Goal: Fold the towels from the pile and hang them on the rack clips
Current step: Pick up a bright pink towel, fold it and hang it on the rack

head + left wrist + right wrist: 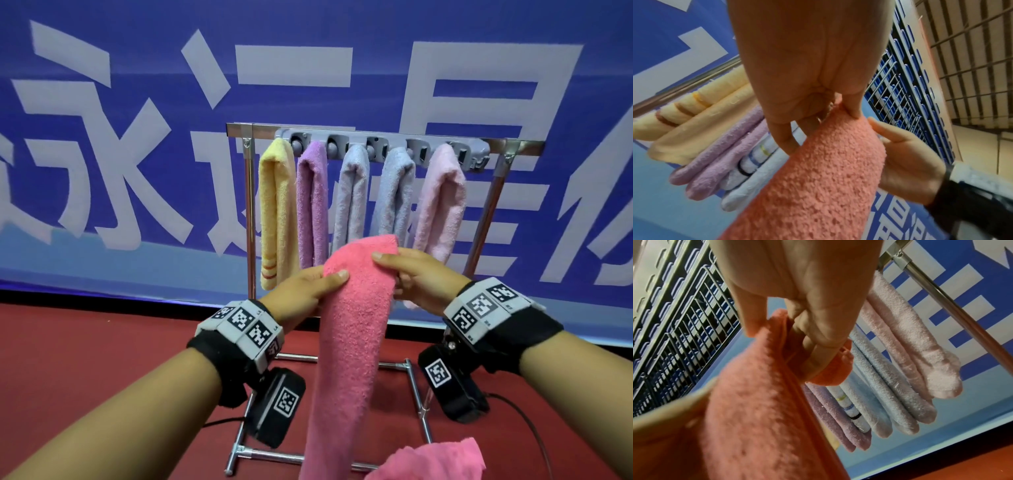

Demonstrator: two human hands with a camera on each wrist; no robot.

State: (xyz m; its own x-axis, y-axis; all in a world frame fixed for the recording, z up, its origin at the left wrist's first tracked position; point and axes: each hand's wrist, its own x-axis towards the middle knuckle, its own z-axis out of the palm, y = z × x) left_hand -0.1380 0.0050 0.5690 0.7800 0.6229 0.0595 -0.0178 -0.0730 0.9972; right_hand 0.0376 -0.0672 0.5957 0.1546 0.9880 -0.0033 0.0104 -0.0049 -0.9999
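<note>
A folded bright pink towel (352, 329) hangs lengthwise in front of the metal rack (251, 212). My left hand (305, 294) pinches its upper left edge, thumb on the front. My right hand (414, 277) pinches the upper right edge at the fold. In the left wrist view the pink towel (818, 178) runs down from my left hand (809, 113), and in the right wrist view my right hand (813, 331) has fingers curled into the towel (756, 410). The grey clip bar (380, 145) on the rack holds several folded towels: yellow (275, 212), purple (311, 205), two grey-blue and pale pink (442, 202).
Another pink towel (438, 460) lies crumpled on the red table (85, 359) at the front right. The rack's base tubes (260, 454) rest on the table below my hands. A blue banner with large white characters (137, 137) stands behind.
</note>
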